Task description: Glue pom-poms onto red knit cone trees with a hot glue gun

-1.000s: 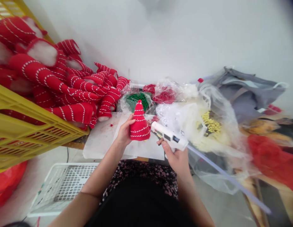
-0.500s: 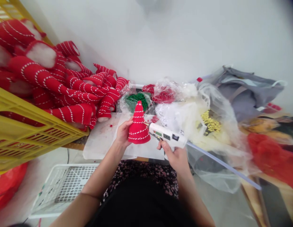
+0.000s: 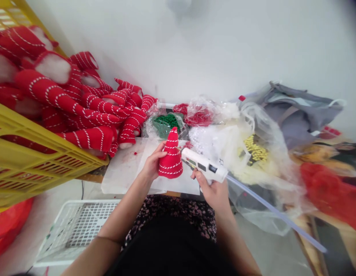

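A clear bag (image 3: 277, 165) lay by a glue gun (image 3: 205, 165) and a red cone (image 3: 171, 159).
The bag, at right, could have snagged the gun's long stick (image 3: 275, 213). Mid-frame, the right hand (image 3: 214, 191) gripped the gun; the left hand (image 3: 151, 165) held the cone. If the tip (image 3: 179, 148) was hot, a slip might have burned the left hand.

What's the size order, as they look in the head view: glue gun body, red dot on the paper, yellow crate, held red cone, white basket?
1. Yellow crate
2. White basket
3. Held red cone and glue gun body: too alike to rank
4. Red dot
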Tool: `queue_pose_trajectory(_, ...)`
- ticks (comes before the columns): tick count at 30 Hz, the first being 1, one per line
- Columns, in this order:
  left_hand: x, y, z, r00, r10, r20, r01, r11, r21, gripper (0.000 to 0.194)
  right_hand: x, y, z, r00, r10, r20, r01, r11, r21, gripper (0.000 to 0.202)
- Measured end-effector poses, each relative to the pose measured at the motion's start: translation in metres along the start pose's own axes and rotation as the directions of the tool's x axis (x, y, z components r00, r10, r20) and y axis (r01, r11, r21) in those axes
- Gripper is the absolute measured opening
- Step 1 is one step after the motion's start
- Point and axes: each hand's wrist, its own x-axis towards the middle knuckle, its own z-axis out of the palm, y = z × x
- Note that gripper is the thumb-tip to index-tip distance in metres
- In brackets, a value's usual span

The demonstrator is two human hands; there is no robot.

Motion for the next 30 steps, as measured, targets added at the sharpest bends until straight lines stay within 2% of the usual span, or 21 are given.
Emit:
queue_pose_trajectory(6, -0.001, 0.001, 0.0, 1.0, 0.008, 0.004, -0.008, 1.0, 0.014, 0.047, -0.002, 0.004, 0.0, 0.999, -0.043, 0.006, 0.043, 0.999, -0.033, 0.031)
queue_pose_trajectory(11, -0.001, 0.0, -0.001, 0.999, 0.006, -0.035, -0.006, 1.0, -0.014, 0.049, -0.004, 0.006, -0.001, 0.997, -0.056, -0.057, 0.046, 0.985, -0.164, 0.023)
queue_pose_trajectory(15, -0.002, 0.0, 0.001, 1.0, -0.018, -0.015, 0.017, 1.0, -0.026, 0.05, -0.001, 0.002, -0.001, 0.997, -0.062, -0.044, 0.057, 0.992, -0.109, 0.022)
queue_pose_trajectory(21, -0.006, 0.0, 0.002, 1.0, -0.02, 0.008, 0.02, 1.0, 0.015, 0.041, 0.003, -0.004, -0.001, 0.998, -0.066, 0.0, 0.065, 0.995, -0.077, 0.024)
queue_pose_trajectory(27, -0.006, -0.003, 0.0, 0.999, -0.019, 0.027, 0.018, 1.0, 0.022, 0.04, -0.003, 0.0, 0.004, 0.998, -0.042, -0.047, 0.037, 0.994, -0.105, 0.025)
queue_pose_trajectory(30, -0.006, 0.0, -0.005, 1.0, -0.009, 0.006, 0.009, 1.0, 0.004, 0.046, -0.005, 0.01, -0.002, 0.997, -0.013, -0.076, 0.003, 0.993, -0.122, 0.028)
